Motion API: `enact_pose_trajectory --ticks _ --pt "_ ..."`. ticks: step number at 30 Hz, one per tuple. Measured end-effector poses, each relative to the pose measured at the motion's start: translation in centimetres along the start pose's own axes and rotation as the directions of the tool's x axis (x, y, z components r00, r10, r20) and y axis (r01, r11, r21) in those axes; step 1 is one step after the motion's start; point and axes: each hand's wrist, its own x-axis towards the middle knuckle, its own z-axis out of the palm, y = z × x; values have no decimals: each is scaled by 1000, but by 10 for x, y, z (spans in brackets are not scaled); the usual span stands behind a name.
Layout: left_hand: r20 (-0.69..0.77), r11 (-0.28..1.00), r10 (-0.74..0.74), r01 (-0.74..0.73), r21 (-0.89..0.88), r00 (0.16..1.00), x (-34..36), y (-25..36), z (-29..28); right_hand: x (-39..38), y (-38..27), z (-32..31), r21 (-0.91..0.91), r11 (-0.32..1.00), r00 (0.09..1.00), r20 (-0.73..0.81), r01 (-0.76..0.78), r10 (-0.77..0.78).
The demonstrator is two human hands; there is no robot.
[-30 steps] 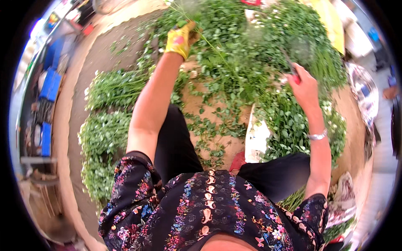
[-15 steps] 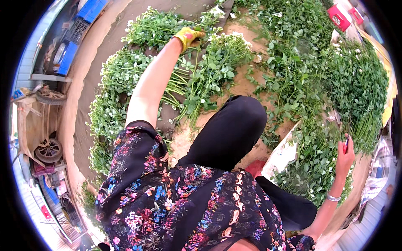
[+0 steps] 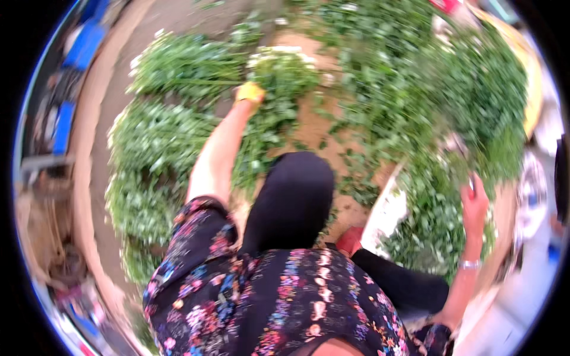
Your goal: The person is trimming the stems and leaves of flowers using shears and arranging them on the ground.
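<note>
My left hand [image 3: 250, 93], in a yellow glove, reaches forward to a bunch of white-flowered stems [image 3: 285, 77] on the ground. It touches the bunch's left side; motion blur and leaves hide how its fingers lie. Low on the right, my bare right hand [image 3: 475, 204] is closed around a small red-handled tool [image 3: 472, 185], whose kind is too blurred to make out. That hand is beside a leafy green pile [image 3: 424, 228]. More bunches of cut flower stems [image 3: 160, 133] lie in a row to the left, their white heads pointing outward.
A large heap of leafy stems [image 3: 392, 77] covers the right side, with an upright dense bundle [image 3: 493, 89] beyond it. A white sheet [image 3: 383, 213] is near my right foot. Blue crates [image 3: 86, 44] stand at the far left. My bent knee [image 3: 300, 190] rises in the middle.
My left hand has drawn back toward me, from beyond the white-flowered bunch to its left side. The view has shifted and blurred; my right hand keeps hold of the red-handled tool.
</note>
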Motion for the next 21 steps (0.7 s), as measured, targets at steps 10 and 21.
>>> enact_pose_trajectory --ticks 10,21 --pt "156 682 381 -391 618 911 2 7 -21 -40 91 -48 73 959 883 -376 -274 281" --pt "137 765 526 -537 355 839 -71 201 -131 -185 163 138 46 843 831 -148 -535 536"
